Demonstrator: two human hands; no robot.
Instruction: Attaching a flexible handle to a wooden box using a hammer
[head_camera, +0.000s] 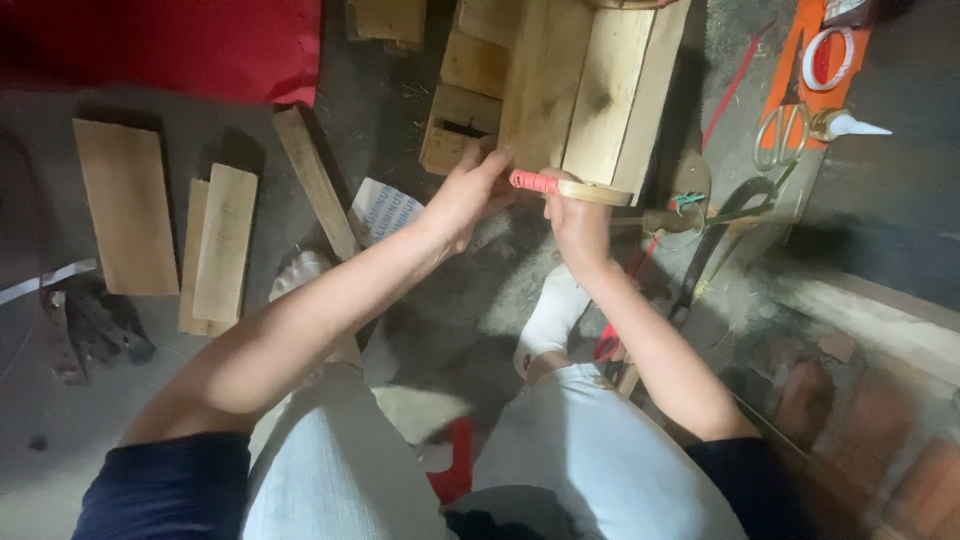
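My left hand (468, 195) and my right hand (577, 218) meet over a thin wooden stick (590, 191) with red tape or cord wound around its left end (533, 182). The right hand grips the stick near its middle. The left hand's fingertips pinch the red-wrapped end. Just behind the hands stands a pale wooden box or frame made of planks (590, 85). My knees in light trousers (600, 450) are below.
Loose wooden boards (125, 205) (222, 245) and a slat (315, 180) lie on the concrete floor at left, with red cloth (170, 45) behind. Scissors (782, 135), a tape roll (825, 58) and a glue nozzle (850, 125) lie at right. Bricks (880, 420) line the right edge.
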